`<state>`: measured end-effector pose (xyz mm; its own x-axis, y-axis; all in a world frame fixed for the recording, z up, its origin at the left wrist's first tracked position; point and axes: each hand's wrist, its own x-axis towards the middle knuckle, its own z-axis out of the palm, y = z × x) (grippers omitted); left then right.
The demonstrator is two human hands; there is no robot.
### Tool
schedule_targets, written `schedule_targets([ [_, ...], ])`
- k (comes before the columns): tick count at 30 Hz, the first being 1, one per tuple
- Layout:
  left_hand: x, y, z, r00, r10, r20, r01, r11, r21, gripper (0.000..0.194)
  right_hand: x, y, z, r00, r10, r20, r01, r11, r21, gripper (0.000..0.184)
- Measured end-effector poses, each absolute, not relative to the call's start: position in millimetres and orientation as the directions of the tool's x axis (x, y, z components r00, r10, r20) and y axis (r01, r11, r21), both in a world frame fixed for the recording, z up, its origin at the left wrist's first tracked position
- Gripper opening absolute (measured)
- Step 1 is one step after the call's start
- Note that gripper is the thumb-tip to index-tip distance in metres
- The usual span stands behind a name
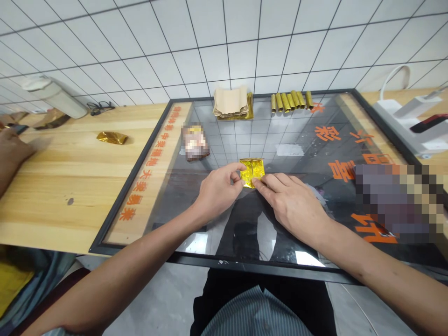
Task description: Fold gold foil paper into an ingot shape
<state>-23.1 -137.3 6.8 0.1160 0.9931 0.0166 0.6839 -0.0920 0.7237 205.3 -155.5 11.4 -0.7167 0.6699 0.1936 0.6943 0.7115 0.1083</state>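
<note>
A small folded sheet of gold foil paper (258,169) lies on the glass-topped board in front of me, with a crease down its middle and a brownish strip along its far edge. My left hand (221,189) pinches its left edge between thumb and forefinger. From the right, my right hand (292,203) presses its fingertips onto the near edge, fingers close together. Farther back sits a stack of brown paper sheets (230,101), with gold foil showing at its right side and underneath. Beside that stack, several gold rolled tubes (289,101) stand in a row.
The black-framed glass board (217,265) bears orange lettering. A blurred packet (195,142) lies left, another blurred object (394,200) right. A power strip (406,119), gold foil piece (112,137), glasses (100,107) and bottle (61,98) surround it. Another person's hand (14,151) is far left.
</note>
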Motion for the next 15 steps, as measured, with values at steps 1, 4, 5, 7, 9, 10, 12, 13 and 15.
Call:
schedule_targets([
  [1,-22.2,-137.0,7.4,0.112,0.994,0.012,0.696,-0.087,0.713,0.034,205.2,-155.6,11.4,-0.717,0.670,0.193,0.694,0.711,0.111,0.044],
  [4,-20.0,-136.9,10.1,0.101,0.995,-0.001,0.720,-0.072,0.690,0.031,204.8,-155.6,10.9,-0.716,0.671,0.190,0.696,0.706,0.130,0.045],
  [5,-19.4,-137.0,11.3,0.099,0.995,-0.007,0.723,-0.067,0.688,0.031,204.7,-155.6,10.6,-0.717,0.671,0.189,0.696,0.705,0.136,0.045],
  [7,-18.5,-137.6,13.6,0.091,0.996,-0.020,0.725,-0.053,0.686,0.031,204.5,-155.4,10.1,-0.718,0.669,0.189,0.695,0.705,0.144,0.046],
  [9,-17.6,-138.4,15.7,0.079,0.996,-0.031,0.736,-0.038,0.676,0.031,204.3,-155.4,9.7,-0.720,0.667,0.190,0.693,0.706,0.148,0.047],
  [10,-17.1,-138.8,16.5,0.072,0.997,-0.034,0.745,-0.031,0.666,0.032,204.3,-155.5,9.7,-0.720,0.668,0.190,0.693,0.705,0.149,0.048],
  [12,-16.1,-139.6,17.4,0.064,0.997,-0.033,0.763,-0.028,0.646,0.033,204.2,-155.6,9.9,-0.720,0.669,0.188,0.694,0.704,0.153,0.048],
  [13,-15.7,-140.0,17.5,0.062,0.998,-0.026,0.771,-0.031,0.636,0.035,204.2,-155.7,10.0,-0.721,0.668,0.185,0.693,0.704,0.155,0.047],
  [15,-15.0,-140.8,17.4,0.064,0.998,-0.011,0.784,-0.043,0.619,0.036,204.1,-155.7,10.3,-0.723,0.666,0.182,0.690,0.706,0.160,0.047],
])
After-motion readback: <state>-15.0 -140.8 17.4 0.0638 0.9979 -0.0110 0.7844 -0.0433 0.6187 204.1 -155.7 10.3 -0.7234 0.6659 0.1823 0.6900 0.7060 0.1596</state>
